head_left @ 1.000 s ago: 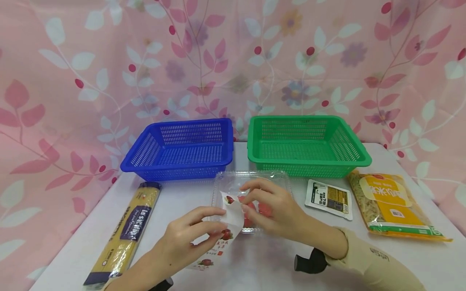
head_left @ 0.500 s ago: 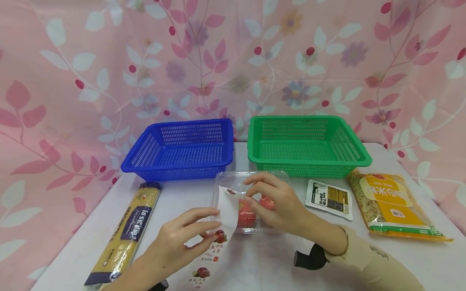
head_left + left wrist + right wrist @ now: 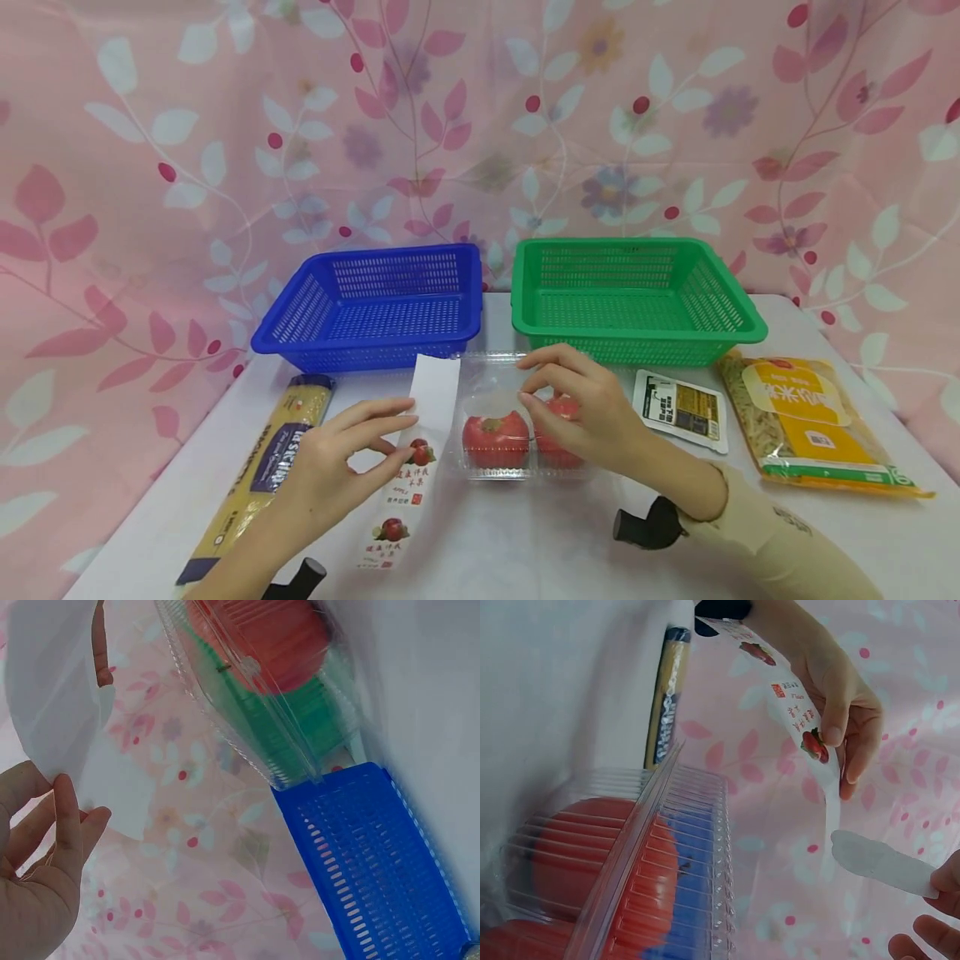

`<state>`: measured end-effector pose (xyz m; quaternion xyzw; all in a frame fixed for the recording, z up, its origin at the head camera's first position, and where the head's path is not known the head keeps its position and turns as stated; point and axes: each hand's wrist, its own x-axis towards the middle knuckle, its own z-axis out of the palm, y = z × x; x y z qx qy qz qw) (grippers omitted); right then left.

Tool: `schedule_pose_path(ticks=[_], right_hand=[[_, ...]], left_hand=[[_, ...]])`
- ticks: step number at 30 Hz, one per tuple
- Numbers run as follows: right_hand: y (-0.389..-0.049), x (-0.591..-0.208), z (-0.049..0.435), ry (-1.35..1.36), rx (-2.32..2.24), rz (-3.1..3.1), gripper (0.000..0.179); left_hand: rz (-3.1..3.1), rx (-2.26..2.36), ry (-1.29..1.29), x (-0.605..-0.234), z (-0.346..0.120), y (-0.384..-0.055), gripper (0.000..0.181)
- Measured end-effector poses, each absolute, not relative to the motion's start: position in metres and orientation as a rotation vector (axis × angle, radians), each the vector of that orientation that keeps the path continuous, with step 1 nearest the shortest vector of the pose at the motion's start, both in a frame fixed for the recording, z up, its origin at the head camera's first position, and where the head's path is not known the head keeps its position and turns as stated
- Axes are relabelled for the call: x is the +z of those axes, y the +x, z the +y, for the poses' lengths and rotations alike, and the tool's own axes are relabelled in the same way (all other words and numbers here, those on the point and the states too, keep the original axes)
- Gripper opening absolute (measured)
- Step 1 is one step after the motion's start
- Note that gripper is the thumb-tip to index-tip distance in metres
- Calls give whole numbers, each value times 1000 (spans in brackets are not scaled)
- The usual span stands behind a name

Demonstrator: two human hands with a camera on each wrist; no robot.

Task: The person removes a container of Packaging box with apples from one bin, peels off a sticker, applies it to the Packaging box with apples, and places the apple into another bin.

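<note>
My left hand [image 3: 345, 458] pinches a long white strip of stickers [image 3: 437, 400] printed with red fruit pictures; the strip hangs down from the fingers. In the right wrist view, a peeled sticker [image 3: 881, 862] shows its blank side, pinched by my right hand [image 3: 934, 926]. In the head view, that right hand [image 3: 581, 404] hovers over a clear plastic clamshell box [image 3: 487, 475]. Inside the box are red tomatoes [image 3: 495, 442], partly covered by the hand. The left wrist view shows the left hand [image 3: 49, 862] gripping the paper's edge.
Behind stand a blue basket [image 3: 367, 350] and a green basket [image 3: 645, 335]. A spaghetti pack [image 3: 247, 483] lies at left, partly behind the left forearm. On the right lie a small white pouch [image 3: 678, 408] and a large yellow pasta bag [image 3: 817, 425].
The sticker has come off the strip into my right hand. My left hand has moved left with the strip, uncovering the box; the right hand has shifted slightly right.
</note>
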<state>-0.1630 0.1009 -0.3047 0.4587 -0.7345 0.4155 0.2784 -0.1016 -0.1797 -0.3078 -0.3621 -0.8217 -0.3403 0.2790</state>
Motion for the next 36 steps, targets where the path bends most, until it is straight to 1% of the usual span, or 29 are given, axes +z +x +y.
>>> schedule_pose_path(ticks=[8, 10, 14, 16, 19, 25, 32, 36], right_hand=[[-168, -306, 107, 1208, 1110, -1931, 20], [-168, -306, 109, 1203, 1111, -1934, 18], [-167, -306, 111, 1191, 1126, -1955, 5], [-166, -306, 112, 1188, 1130, -1965, 4], [-167, -307, 113, 1186, 1124, -1974, 4], [-168, -309, 115, 1178, 1109, -1973, 11], [-168, -311, 114, 1188, 1117, -1947, 16], [-168, -311, 114, 1187, 1120, -1939, 19]], left_hand=[[-2300, -937, -779, -315, -196, -113, 41], [-2365, -930, -722, -318, -201, -116, 39], [-2521, -864, -616, -325, -212, -125, 32], [-2582, -840, -577, -329, -217, -128, 30], [-2633, -859, -556, -335, -222, -131, 28], [-2759, -880, -550, -344, -226, -138, 24], [-2840, -743, -574, -353, -228, -144, 23], [-2896, -657, -545, -358, -229, -148, 23]])
